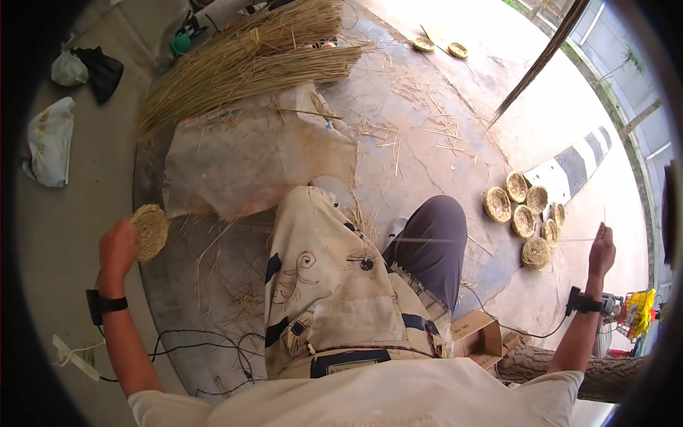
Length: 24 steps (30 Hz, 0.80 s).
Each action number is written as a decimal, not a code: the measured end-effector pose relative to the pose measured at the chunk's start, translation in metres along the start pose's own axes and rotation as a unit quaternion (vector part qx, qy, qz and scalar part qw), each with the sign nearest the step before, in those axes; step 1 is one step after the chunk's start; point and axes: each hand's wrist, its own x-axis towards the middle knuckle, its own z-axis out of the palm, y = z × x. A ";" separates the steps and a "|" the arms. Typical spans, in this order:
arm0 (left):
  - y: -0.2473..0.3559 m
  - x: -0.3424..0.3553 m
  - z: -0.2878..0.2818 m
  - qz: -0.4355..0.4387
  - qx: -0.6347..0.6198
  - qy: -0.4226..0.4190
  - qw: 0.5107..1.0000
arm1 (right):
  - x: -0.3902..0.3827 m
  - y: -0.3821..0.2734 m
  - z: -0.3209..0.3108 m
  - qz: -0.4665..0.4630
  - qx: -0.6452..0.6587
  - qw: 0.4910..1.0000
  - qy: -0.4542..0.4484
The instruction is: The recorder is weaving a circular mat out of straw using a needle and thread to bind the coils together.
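At the far left my left hand (118,249) is closed on the edge of a small round woven straw basket (150,233). Out to the right, my right hand (602,250) is raised with its fingers pinched together. A thin pale strand (441,240) stretches across my lap from the basket toward that right hand. A fine tip pokes up above the right fingers, too thin to make out. Both arms are spread wide, each with a black band at the wrist. A pale cloth apron (334,285) covers my lap.
Bundles of long straw (249,64) lie at the back left by a worn cloth sheet (263,149). Several finished straw baskets (523,220) sit on the floor at right. A cardboard box (478,338), a log (548,370) and black cables (235,349) are close by.
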 end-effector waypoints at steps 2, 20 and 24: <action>-0.029 -0.014 0.019 -0.026 -0.036 0.043 0.998 | 0.004 0.054 0.016 0.076 -0.003 0.997 -0.030; 0.315 -0.005 -0.096 0.362 -0.394 -0.115 0.837 | -0.180 -0.416 -0.177 -0.419 0.696 0.466 -0.351; 0.334 -0.008 -0.101 0.356 -0.436 -0.172 0.809 | -0.214 -0.450 -0.130 -0.413 0.642 0.402 -0.505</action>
